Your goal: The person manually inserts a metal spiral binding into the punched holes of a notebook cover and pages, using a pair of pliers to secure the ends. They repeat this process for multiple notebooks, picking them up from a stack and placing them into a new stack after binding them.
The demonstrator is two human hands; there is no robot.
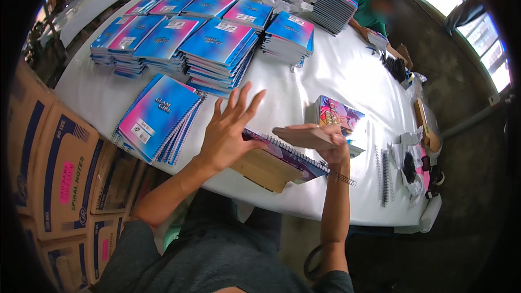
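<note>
A spiral notebook [285, 156] with a dark, colourful cover and a brown cardboard back [266, 171] stands tilted at the table's near edge. Its wire coil [345, 179] runs along the upper edge and sticks out past the right end. My left hand [230, 130] is at the notebook's left end, fingers spread upward and thumb against it. In my right hand [334, 144] is a flat grey-brown block [304, 137], gripped just above the coil. Behind that hand lies a stack of notebooks with bright illustrated covers [339, 116].
Stacks of blue-and-pink spiral notebooks [217, 43] fill the white-covered table's [304, 87] far left; a smaller pile [157, 114] is nearer. Loose wire coils [385, 176] lie right. Cardboard boxes [59, 168] stand left. A person in green [355, 0] works at the far side.
</note>
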